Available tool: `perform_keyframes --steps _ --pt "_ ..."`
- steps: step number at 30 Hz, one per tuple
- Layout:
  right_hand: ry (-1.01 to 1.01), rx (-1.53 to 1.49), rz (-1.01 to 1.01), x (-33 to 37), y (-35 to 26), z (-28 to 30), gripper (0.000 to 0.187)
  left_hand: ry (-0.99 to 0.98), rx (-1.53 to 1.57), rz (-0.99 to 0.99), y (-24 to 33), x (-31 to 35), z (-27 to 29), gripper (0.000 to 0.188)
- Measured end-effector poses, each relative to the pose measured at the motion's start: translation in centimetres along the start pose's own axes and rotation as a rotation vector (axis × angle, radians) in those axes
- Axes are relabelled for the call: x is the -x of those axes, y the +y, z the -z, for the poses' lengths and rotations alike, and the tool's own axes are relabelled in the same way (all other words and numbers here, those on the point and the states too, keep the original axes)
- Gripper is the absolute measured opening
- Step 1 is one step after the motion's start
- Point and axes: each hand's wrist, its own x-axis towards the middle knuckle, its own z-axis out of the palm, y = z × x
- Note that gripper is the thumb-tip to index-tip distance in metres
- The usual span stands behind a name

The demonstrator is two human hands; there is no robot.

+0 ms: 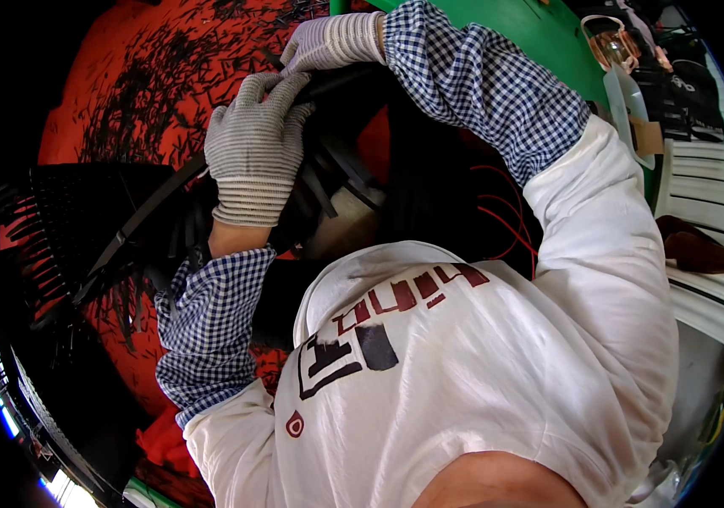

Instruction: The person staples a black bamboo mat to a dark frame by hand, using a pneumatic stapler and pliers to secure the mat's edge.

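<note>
Both hands wear grey knitted gloves, and the forearms behind them are covered by blue-and-white checked sleeve covers over a white shirt. The left hand [253, 148] lies with its fingers curled down around a long black strip [146, 212] that runs slantwise from the hand toward the left edge of the red worktop [99, 102]; the fingers are closed on the upper end of that strip, the glove's back facing the camera. The right hand [328, 42] sits just above and to the right of it, near the far edge of the red worktop, with its fingers bent and closed over the top of a dark black part [353, 127] that fills the middle between the two arms; what exactly the fingertips pinch cannot be told, since they are hidden behind the glove. The two hands are close together, nearly touching. Scattered black slivers [159, 76] cover the far left of the red worktop. A black comb-like rack [49, 220] lies at the left edge, under the lower end of the strip. Thin red wires [506, 212] loop beside the right sleeve. A green surface [539, 42] lies beyond the right arm.
</note>
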Motion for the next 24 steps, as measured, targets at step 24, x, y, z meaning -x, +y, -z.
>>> perform_keyframes --steps 24 --pt "1.103 -0.216 0.483 16.0 -7.0 -3.1 0.014 -0.484 0.254 0.133 -1.4 -1.8 -1.1 0.039"
